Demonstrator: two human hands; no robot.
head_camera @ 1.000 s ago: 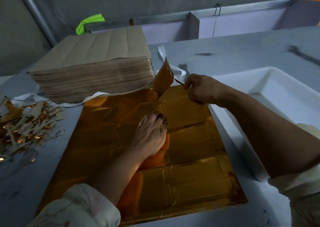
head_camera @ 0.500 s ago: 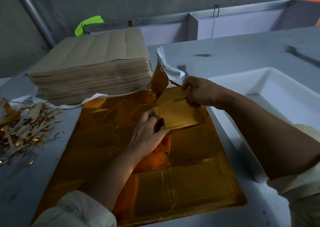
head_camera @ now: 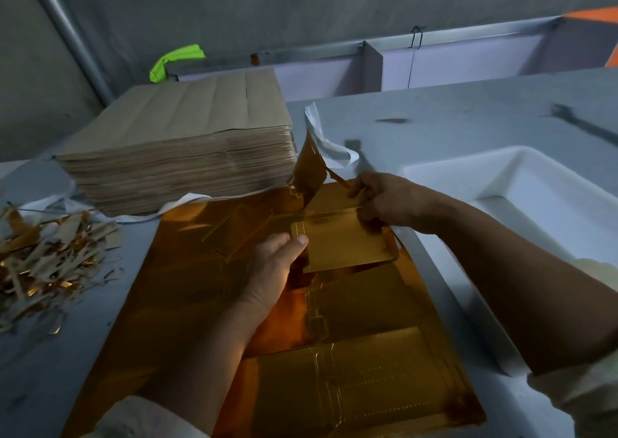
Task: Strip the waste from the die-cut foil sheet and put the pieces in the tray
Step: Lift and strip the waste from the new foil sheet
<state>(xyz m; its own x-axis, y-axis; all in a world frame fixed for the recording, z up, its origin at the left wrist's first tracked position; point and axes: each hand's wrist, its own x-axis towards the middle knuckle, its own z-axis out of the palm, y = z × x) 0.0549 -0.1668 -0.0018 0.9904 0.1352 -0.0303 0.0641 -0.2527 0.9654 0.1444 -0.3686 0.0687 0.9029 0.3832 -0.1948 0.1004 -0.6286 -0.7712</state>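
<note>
Gold die-cut piece [head_camera: 347, 247] pinched by left hand [head_camera: 271, 270] and right hand [head_camera: 384, 203]; right fingertips hidden beneath

Packaging workshop: tall stack of card sheets [head_camera: 174, 156], heap of offcuts [head_camera: 43, 263] (gold and brown), grey bench [head_camera: 434, 119].

— What was seen at the centre of the frame?
— A gold die-cut piece [head_camera: 344, 242] was held lifted off the foil sheet [head_camera: 200, 287]. It was pinched at its left corner by the left hand [head_camera: 272, 267] and gripped at its upper edge by the right hand [head_camera: 384, 200].
— And around it?
— A white tray [head_camera: 475, 161] was seen at the right, a stack of brown sheets [head_camera: 187, 143] at upper left, and a scrap pile [head_camera: 43, 257] at the left edge.
</note>
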